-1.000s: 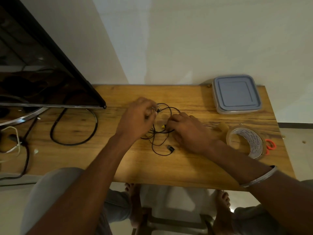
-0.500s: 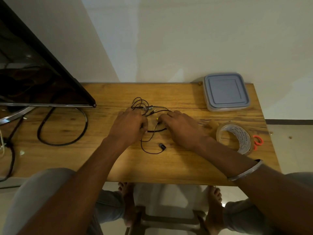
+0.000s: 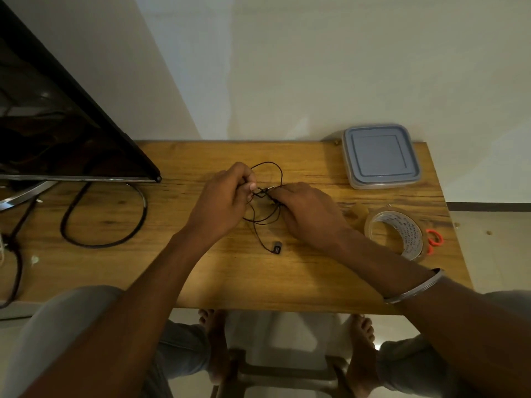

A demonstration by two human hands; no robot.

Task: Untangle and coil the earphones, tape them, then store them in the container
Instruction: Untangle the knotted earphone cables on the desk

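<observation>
Black tangled earphones (image 3: 265, 209) lie in the middle of the wooden table (image 3: 258, 277), with one loop arching behind the hands and one earbud (image 3: 276, 248) trailing toward me. My left hand (image 3: 221, 203) pinches the cable at the knot from the left. From the right, my right hand (image 3: 307, 209) pinches the same tangle. Fingers hide part of the knot. A clear container with a grey-blue lid (image 3: 380, 155) sits closed at the back right. To the right of my right wrist stands a roll of clear tape (image 3: 395, 232) on edge.
A dark screen (image 3: 57, 133) leans over the table's left part, with a thick black cable loop (image 3: 103, 219) below it. Orange scissor handles (image 3: 434, 238) peek out behind the tape. More cables hang off the left edge (image 3: 11, 254).
Both hands shifted back over the tangle and lifted the cable; a loop now arches behind the left hand. The trailing earbud stays in place.
</observation>
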